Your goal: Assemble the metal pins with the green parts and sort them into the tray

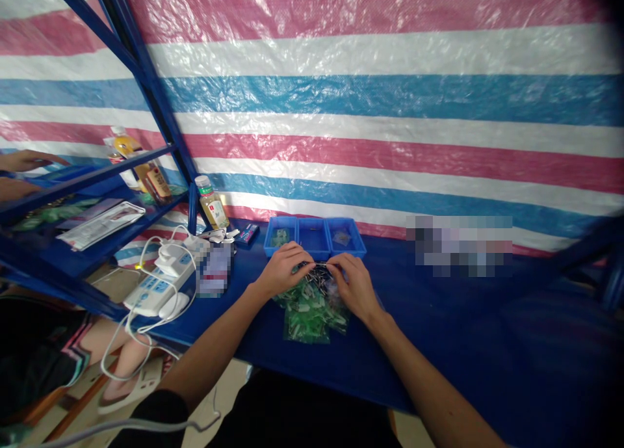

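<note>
My left hand (287, 269) and my right hand (355, 284) are close together over the blue table, fingers pinched toward each other. Between their fingertips runs a small slim dark-and-shiny piece (320, 263), too small to name exactly. Right below it lies a loose heap of small dark metallic pieces (319, 280). Nearer my body several clear bags with green contents (307, 315) lie piled on the table. Some clear plastic (334, 295) sits beside my right fingers. Just behind the hands stands a blue three-part tray (313, 243).
The tray's left part holds greenish packets and its right part small clear items. To the left are a bottle (212, 204), a small blue box (247, 234) and a white power strip (160, 279) with tangled cables. A blue frame post (160, 116) separates a neighbour's place, where another person's hand (34, 160) shows.
</note>
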Motion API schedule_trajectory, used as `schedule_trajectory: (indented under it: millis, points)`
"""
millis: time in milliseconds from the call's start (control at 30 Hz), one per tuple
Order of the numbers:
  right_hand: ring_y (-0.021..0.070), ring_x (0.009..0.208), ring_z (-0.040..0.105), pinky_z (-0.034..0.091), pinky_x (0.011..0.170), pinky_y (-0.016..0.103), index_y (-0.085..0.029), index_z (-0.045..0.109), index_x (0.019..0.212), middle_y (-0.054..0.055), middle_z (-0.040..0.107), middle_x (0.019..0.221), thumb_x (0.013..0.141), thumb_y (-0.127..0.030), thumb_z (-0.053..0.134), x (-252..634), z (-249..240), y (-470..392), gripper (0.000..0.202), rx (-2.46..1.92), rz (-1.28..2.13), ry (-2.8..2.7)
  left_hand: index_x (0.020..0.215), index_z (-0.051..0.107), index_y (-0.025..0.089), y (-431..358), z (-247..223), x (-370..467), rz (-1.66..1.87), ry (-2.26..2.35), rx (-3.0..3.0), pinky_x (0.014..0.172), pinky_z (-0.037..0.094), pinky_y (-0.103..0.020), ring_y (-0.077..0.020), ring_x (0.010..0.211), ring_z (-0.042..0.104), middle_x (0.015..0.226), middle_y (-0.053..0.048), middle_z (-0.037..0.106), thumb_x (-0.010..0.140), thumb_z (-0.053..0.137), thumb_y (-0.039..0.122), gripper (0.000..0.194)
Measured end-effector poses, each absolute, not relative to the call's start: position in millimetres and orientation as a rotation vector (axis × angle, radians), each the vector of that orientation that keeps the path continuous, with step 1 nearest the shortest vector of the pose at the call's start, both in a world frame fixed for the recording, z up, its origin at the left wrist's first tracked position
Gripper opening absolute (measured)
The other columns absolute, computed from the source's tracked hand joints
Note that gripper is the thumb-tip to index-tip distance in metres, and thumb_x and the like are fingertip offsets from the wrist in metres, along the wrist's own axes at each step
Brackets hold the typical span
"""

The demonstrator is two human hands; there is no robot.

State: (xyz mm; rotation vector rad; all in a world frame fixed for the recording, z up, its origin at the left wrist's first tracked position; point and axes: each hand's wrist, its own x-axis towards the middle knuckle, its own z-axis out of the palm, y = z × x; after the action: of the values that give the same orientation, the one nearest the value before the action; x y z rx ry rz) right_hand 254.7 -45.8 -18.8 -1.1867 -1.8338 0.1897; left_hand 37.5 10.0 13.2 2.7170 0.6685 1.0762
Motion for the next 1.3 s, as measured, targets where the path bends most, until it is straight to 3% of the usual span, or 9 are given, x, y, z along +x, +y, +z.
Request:
schedule_trajectory:
  millis: [300,667,1133,1300]
  points:
    - [0.0235,0.088,0.061,0.043,0.085,0.038,-0.024,0.063,0.088,0.005,0.069,0.089,0.105,-0.034,0.046,256,-20,-46,0.027,-1.204,0.23,-1.842,0.096,0.07,0.018,10,13,37,1.051,0.655,2.717,0.092,0.048,-0.039,-0.0198,0.092,0.062,0.094,-0.007,0.073,0.101,0.056,0.029,0.018]
    - [0.0214,0.084,0.062,0.042,0.081,0.035,-0.023,0.061,0.085,0.003,0.069,0.086,0.106,-0.03,0.043,252,-25,-47,0.028,-1.186,0.292,-1.936,0.097,0.07,0.018,1,5,47,0.987,0.612,2.742,0.094,0.049,-0.038,-0.0204,0.095,0.063,0.096,-0.009,0.072,0.102,0.054,0.03,0.02]
    - [0.0231,0.089,0.064,0.044,0.084,0.038,-0.025,0.062,0.093,0.004,0.071,0.093,0.101,-0.023,0.051,253,-19,-48,0.014,-1.17,0.214,-1.884,0.097,0.072,0.018,6,9,40,1.009,0.664,2.709,0.093,0.048,-0.039,-0.0199,0.093,0.063,0.096,-0.007,0.074,0.101,0.057,0.03,0.019]
    - [0.0243,0.087,0.065,0.047,0.082,0.039,-0.025,0.062,0.111,0.006,0.071,0.096,0.1,-0.029,0.052,256,-25,-44,0.015,-1.245,0.199,-1.75,0.094,0.075,0.02,20,0,44,1.212,0.963,2.632,0.087,0.047,-0.039,-0.0196,0.086,0.064,0.089,-0.005,0.075,0.1,0.059,0.034,0.022]
